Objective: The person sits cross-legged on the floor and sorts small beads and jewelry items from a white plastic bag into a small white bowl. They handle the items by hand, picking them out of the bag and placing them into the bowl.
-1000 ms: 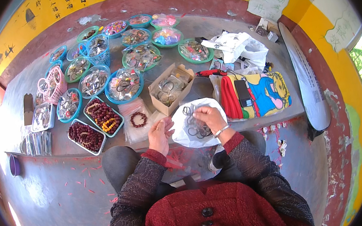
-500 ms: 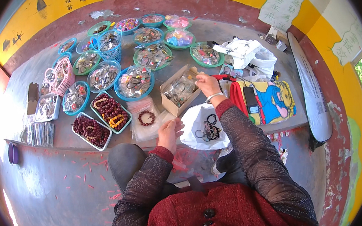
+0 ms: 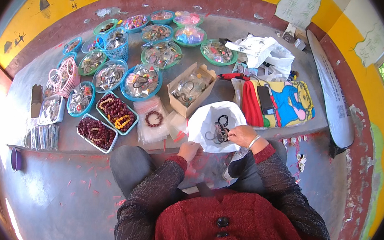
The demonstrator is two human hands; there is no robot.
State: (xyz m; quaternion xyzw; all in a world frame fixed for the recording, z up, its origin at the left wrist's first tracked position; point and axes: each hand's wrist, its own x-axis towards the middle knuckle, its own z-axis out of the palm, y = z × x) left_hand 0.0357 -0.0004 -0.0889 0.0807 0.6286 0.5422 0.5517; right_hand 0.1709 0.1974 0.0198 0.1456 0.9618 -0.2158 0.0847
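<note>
Inside the open white plastic bag (image 3: 195,125) lies a tangle of dark cord loops (image 3: 221,134) that look like bracelets or hair ties. My right hand (image 3: 243,136), with a bangle at the wrist, reaches over the bag's right rim. Its fingertips are pinched together beside the loops; what they grip is too small to make out. My left hand (image 3: 190,151) is at the bag's lower left edge, fingers curled; whatever it may hold is hidden. Beyond the bag stands a cardboard box (image 3: 183,110) of bagged loops. A dark red bead bracelet (image 3: 154,119) lies on clear plastic sleeves (image 3: 147,136).
Two trays of dark red beads (image 3: 107,149) sit to the left. Behind are several basins (image 3: 142,97) of packaged trinkets and a blue basket (image 3: 123,54). On the right, a phone (image 3: 265,100) rests on a colourful cloth (image 3: 287,106), near white bags (image 3: 259,51).
My right hand has moved from the cardboard box down to the white bag. My left hand has come lower, to the bag's edge, its fingers now curled. The bag's mouth looks wider.
</note>
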